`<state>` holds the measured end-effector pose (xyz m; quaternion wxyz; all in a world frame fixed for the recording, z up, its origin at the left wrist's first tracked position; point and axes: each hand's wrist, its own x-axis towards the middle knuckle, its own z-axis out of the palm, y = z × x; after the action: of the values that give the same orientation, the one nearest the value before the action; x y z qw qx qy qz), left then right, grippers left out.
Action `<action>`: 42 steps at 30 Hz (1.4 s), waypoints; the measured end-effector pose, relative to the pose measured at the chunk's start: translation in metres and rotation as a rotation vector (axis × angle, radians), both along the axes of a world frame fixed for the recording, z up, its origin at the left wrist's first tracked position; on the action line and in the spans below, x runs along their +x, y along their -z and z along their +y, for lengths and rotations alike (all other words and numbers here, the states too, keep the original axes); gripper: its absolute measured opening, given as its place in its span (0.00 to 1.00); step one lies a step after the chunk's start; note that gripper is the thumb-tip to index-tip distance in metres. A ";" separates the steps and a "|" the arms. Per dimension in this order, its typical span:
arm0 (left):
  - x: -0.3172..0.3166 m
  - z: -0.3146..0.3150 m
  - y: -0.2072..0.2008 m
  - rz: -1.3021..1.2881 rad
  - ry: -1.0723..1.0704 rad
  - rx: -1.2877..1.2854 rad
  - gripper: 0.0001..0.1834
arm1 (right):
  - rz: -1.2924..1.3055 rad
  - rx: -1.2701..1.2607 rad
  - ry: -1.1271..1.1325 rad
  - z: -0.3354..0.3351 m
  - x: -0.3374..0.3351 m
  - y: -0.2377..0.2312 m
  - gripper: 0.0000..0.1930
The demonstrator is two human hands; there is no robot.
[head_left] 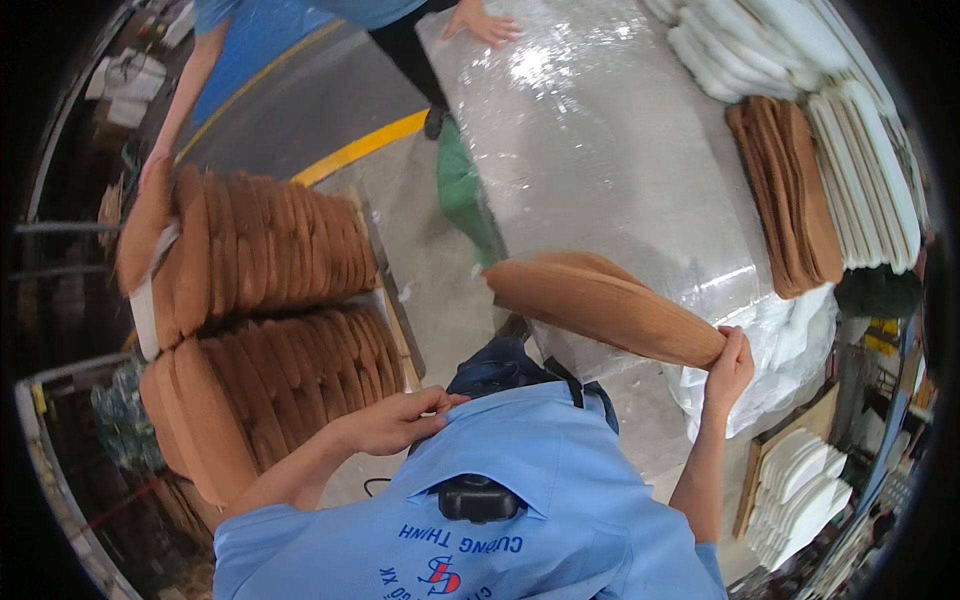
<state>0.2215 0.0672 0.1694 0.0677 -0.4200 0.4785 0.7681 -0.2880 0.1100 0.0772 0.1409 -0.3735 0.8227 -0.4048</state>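
Note:
My right hand grips one end of a long brown pad with rounded ends. The pad is tilted, its far end reaching left over the edge of a table covered in clear plastic. At my waist, my left hand is closed, its fingertips pinching the hem of my blue shirt. Left of it stand two rows of similar brown pads, packed on edge. Another person's hand reaches to a brown pad at the far end of those rows.
A stack of brown pads lies on the table's right side, beside white pads. The co-worker's other hand rests on the far table edge. Green cloth hangs by the table's left side. White curved pieces lie at lower right.

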 end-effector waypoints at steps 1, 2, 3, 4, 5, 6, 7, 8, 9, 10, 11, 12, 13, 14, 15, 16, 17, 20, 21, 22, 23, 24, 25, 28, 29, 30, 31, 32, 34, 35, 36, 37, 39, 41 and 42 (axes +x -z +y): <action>0.000 0.005 -0.001 -0.003 -0.009 -0.025 0.07 | -0.006 0.014 -0.003 -0.001 -0.002 0.000 0.23; -0.001 0.007 -0.006 -0.054 0.013 -0.031 0.08 | -0.014 0.028 -0.001 -0.004 -0.004 -0.001 0.24; -0.004 0.005 -0.012 -0.105 0.042 -0.037 0.09 | -0.029 0.035 -0.004 -0.006 -0.007 0.000 0.25; -0.007 0.006 -0.015 -0.156 0.071 -0.042 0.10 | -0.043 0.042 -0.006 -0.008 -0.010 0.001 0.25; -0.007 0.008 -0.016 -0.148 0.066 -0.079 0.11 | -0.061 0.052 -0.007 -0.010 -0.013 0.002 0.25; -0.007 0.012 -0.017 -0.140 0.062 -0.115 0.11 | -0.044 0.060 -0.002 -0.011 -0.015 0.003 0.27; -0.008 0.015 -0.018 -0.133 0.060 -0.151 0.12 | -0.054 0.069 -0.007 -0.012 -0.018 0.003 0.27; -0.009 0.020 -0.019 -0.119 0.063 -0.241 0.12 | -0.067 0.079 -0.013 -0.013 -0.019 0.002 0.27; -0.010 0.021 -0.022 -0.115 0.063 -0.197 0.12 | -0.076 0.087 -0.016 -0.013 -0.020 0.002 0.27; -0.010 0.021 -0.027 -0.110 0.064 -0.153 0.12 | -0.106 0.074 -0.025 -0.012 -0.020 0.002 0.28; -0.010 0.022 -0.031 -0.104 0.064 -0.109 0.12 | -0.104 0.081 -0.040 -0.012 -0.020 0.002 0.28; -0.009 0.024 -0.032 -0.081 0.056 -0.101 0.11 | -0.102 0.089 -0.055 -0.012 -0.020 0.001 0.28; -0.008 0.027 -0.033 -0.058 0.049 -0.092 0.11 | -0.099 0.097 -0.070 -0.012 -0.019 0.000 0.28; -0.007 0.027 -0.034 -0.031 0.042 -0.091 0.10 | -0.116 0.112 -0.071 -0.011 -0.020 -0.001 0.28; -0.007 0.026 -0.037 -0.040 0.045 -0.064 0.10 | -0.133 0.116 -0.060 -0.011 -0.021 -0.002 0.28; -0.009 0.024 -0.041 -0.047 0.048 -0.036 0.11 | -0.148 0.121 -0.048 -0.010 -0.021 -0.001 0.28; -0.011 0.022 -0.043 -0.055 0.057 -0.014 0.11 | -0.165 0.121 -0.030 -0.012 -0.020 -0.003 0.28; -0.012 0.027 -0.030 -0.030 0.085 -0.084 0.10 | -0.196 0.159 -0.009 -0.016 -0.016 -0.008 0.29; -0.010 0.034 -0.022 -0.051 0.095 -0.239 0.10 | -0.204 0.168 -0.003 -0.018 -0.015 -0.009 0.29; -0.006 0.042 -0.011 -0.066 0.111 -0.397 0.10 | -0.214 0.155 -0.004 -0.018 -0.017 -0.010 0.29; -0.006 0.044 -0.006 -0.086 0.127 -0.556 0.10 | -0.228 0.140 -0.006 -0.018 -0.019 -0.008 0.29; -0.006 0.044 0.000 -0.042 0.017 -0.394 0.10 | -0.242 0.125 -0.006 -0.018 -0.021 -0.006 0.29; -0.007 0.044 0.006 0.002 -0.090 -0.232 0.11 | -0.224 0.128 -0.019 -0.018 -0.022 -0.003 0.29; -0.008 0.044 0.016 0.050 -0.170 -0.223 0.12 | -0.162 0.127 -0.050 -0.019 -0.026 -0.003 0.29; -0.007 0.040 0.012 0.050 -0.159 -0.301 0.12 | -0.142 0.129 -0.065 -0.021 -0.025 -0.002 0.29; -0.007 0.034 0.008 -0.004 -0.107 -0.250 0.13 | -0.122 0.131 -0.080 -0.022 -0.023 -0.002 0.29; -0.006 0.029 0.002 -0.059 -0.055 -0.200 0.13 | -0.113 0.117 -0.081 -0.022 -0.022 -0.002 0.29; -0.006 0.022 -0.004 -0.115 0.000 -0.150 0.14 | -0.104 0.103 -0.078 -0.021 -0.022 -0.002 0.29; -0.005 0.021 -0.002 -0.130 0.005 -0.187 0.16 | -0.086 0.088 -0.072 -0.021 -0.021 0.000 0.28; -0.005 0.022 0.003 -0.132 0.015 -0.205 0.17 | -0.073 0.085 -0.065 -0.020 -0.020 0.001 0.28; -0.006 0.024 0.010 -0.100 -0.033 -0.241 0.17 | -0.056 0.080 -0.050 -0.018 -0.019 0.002 0.28; -0.006 0.029 0.019 -0.066 -0.079 -0.275 0.18 | -0.039 0.076 -0.034 -0.016 -0.019 0.003 0.27; -0.004 0.027 0.030 -0.067 -0.100 -0.259 0.18 | 0.008 0.025 -0.022 -0.016 -0.015 0.005 0.25; 0.005 0.017 0.037 -0.159 -0.056 -0.159 0.17 | 0.001 0.005 -0.001 -0.018 -0.014 0.005 0.23; 0.011 0.014 0.046 -0.148 -0.186 -0.074 0.16 | 0.007 0.025 0.029 -0.019 -0.011 0.003 0.22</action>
<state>0.2328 0.0815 0.1229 0.0157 -0.5203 0.4590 0.7200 -0.2994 0.0909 0.0738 0.1367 -0.3614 0.8334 -0.3951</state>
